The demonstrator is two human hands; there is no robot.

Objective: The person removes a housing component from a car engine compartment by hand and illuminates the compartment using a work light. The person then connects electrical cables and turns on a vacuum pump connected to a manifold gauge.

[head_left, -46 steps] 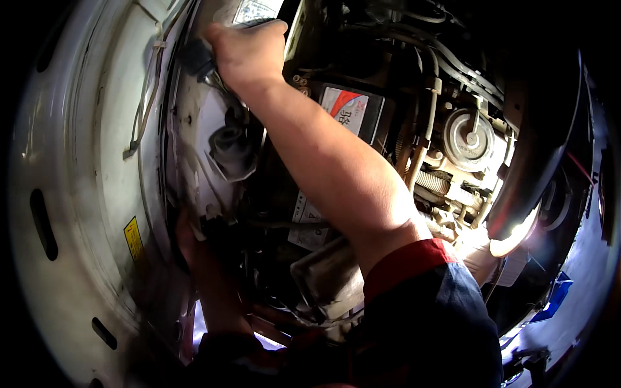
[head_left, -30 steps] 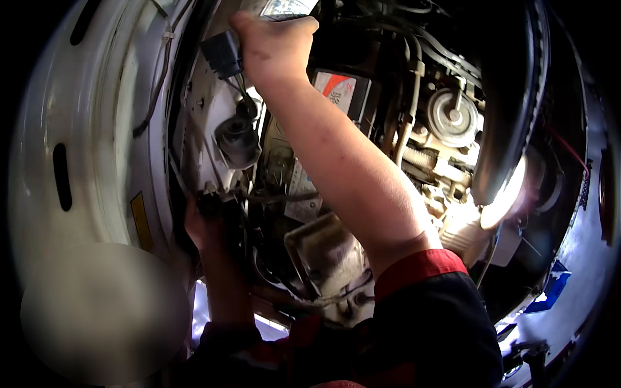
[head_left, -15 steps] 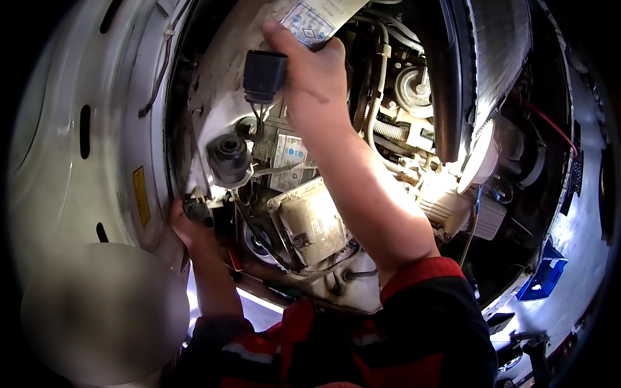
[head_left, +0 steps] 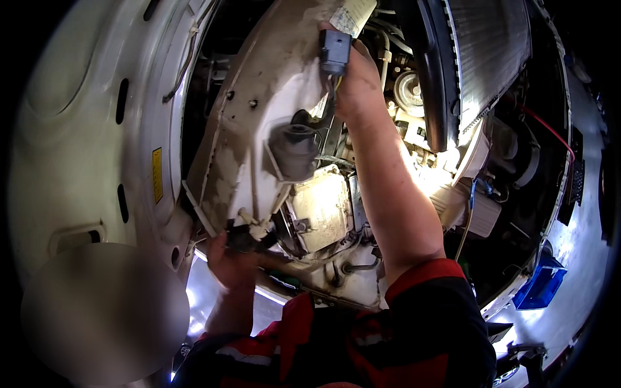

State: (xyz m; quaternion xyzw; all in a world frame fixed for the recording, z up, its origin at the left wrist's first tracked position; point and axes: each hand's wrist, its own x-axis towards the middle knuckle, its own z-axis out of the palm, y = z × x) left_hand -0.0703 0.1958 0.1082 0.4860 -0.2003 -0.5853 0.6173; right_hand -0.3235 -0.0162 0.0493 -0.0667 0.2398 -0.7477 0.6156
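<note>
Right hand (head_left: 354, 81) is grasping the upper right edge of a pale metal inner-fender panel (head_left: 259, 77), just beside a printed label (head_left: 354, 18); fingers are partly hiding behind a dark grey wire connector (head_left: 336, 50) (can't tell whether it's resting on them). Left hand (head_left: 229, 262) is gripping the lower end, thumb showing by a black bracket (head_left: 244, 238), the other fingers hiding underneath.

The panel is lying lengthwise between the 2 hands, over the left part of the engine bay. Hands are holding opposite ends, probably for sharing the weight and stopping the long piece from twisting; a black cylindrical part (head_left: 294, 152) is sitting on it midway, likely adding load. The right arm is reaching far forward, presumably because the panel is extending that way.

Surface: brown grime is streaking the paint, 2 small studs are poking out. Beneath and beside it, a dirty pale box-shaped cover (head_left: 321, 210) is catching the light; a finned radiator (head_left: 495, 58) is leaning at upper right.

Room: white bodywork (head_left: 71, 161) with a yellow sticker (head_left: 157, 175) is filling the left side; at right, a blue bin (head_left: 541, 288) is standing on a glossy grey floor (head_left: 579, 258) that's reflecting lamps.
</note>
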